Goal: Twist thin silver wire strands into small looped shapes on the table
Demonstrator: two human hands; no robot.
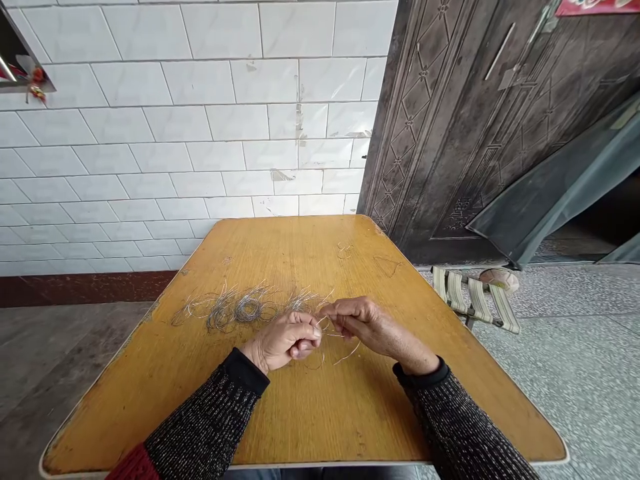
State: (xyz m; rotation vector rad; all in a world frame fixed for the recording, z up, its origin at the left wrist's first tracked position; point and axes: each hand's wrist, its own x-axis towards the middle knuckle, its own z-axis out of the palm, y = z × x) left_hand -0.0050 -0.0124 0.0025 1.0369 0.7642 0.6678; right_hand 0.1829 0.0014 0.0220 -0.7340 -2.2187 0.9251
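Note:
Over the middle of the wooden table (310,413), my left hand (293,339) is closed in a pinch on a thin wire (324,323). My right hand (367,325) faces it from the right, its fingers also closed on the wire a short way off. Thin wire ends stick out below the right fingers and curve toward the tabletop. Just behind my left hand lies a row of coiled wire bundles (249,308), grey and coppery, with loose ends pointing up and away. The fingertips partly hide the wire between them.
Small loose wire pieces (344,251) lie toward the table's far right. A white tiled wall (215,127) stands behind the table, with a dark carved door (450,133) to the right. A low strap stool (475,299) is on the floor at the right.

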